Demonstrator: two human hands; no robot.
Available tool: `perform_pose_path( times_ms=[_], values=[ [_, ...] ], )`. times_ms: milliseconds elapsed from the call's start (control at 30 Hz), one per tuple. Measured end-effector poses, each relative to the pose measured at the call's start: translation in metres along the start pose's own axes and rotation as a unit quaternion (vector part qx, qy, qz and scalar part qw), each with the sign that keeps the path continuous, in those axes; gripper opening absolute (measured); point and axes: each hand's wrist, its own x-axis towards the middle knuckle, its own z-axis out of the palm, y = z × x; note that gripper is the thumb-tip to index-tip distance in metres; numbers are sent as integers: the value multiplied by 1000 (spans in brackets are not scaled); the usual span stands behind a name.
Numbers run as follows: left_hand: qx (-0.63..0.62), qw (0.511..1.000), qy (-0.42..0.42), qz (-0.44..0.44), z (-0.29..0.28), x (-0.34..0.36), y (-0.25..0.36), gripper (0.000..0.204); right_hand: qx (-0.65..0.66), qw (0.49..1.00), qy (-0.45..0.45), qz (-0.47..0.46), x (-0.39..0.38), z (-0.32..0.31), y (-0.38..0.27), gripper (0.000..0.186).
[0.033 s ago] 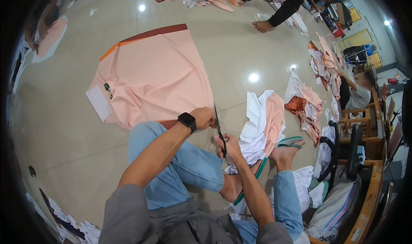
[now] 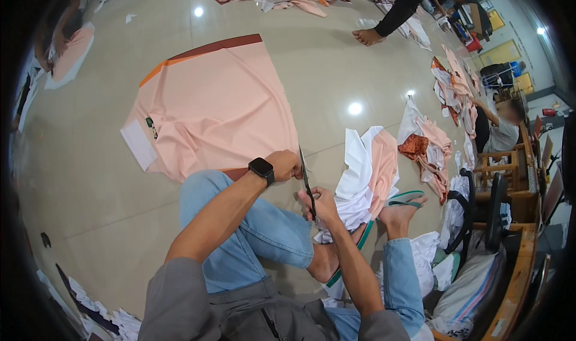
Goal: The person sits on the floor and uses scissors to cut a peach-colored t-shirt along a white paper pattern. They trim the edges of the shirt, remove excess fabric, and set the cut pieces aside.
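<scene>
A large peach fabric piece (image 2: 222, 101) lies on the floor in front of me, its far edge trimmed in maroon and orange. A white strip (image 2: 139, 146) and a small dark emblem (image 2: 151, 127) are on its left part. My left hand (image 2: 285, 164), below a black watch, is closed on the fabric's near right corner. My right hand (image 2: 324, 204) grips the handles of dark scissors (image 2: 306, 181). Their blades point away from me, along the fabric's right edge beside my left fingers. The blades look nearly together, and the left fingertips are partly hidden.
White and peach cloth (image 2: 366, 176) lies right of the scissors, against my sandalled foot. More cloth heaps (image 2: 429, 152) lie farther right, near a wooden bench (image 2: 522, 269) and a stuffed white sack (image 2: 468, 293). Beyond the fabric is a co-worker's bare foot (image 2: 368, 37); another person sits at right.
</scene>
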Motion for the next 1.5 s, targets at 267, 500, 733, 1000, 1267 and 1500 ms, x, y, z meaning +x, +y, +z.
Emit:
perform_pose_path(
  times_ms=[267, 500, 733, 1000, 1267, 1500],
  values=[
    [37, 996, 64, -41, -20, -5, 9, 13, 183, 983, -6, 24, 5, -13, 44, 45],
    [-230, 956, 158, -94, -102, -69, 15, 18, 185, 982, 26, -40, -8, -39, 60, 45],
    [167, 770, 440, -430, -159, -199, -104, 52, 206, 977, 8, -55, -5, -34, 66, 45],
    [179, 826, 262, -467, -139, -210, -133, 82, 176, 982, 5, -70, -10, -33, 67, 48],
    [311, 864, 130, -375, -233, -118, -80, 55, 133, 990, 2, -47, -6, -23, 59, 45],
    [304, 935, 178, -37, -189, 124, 212, 46, 137, 988, -7, -70, -19, -41, 52, 48]
  ],
)
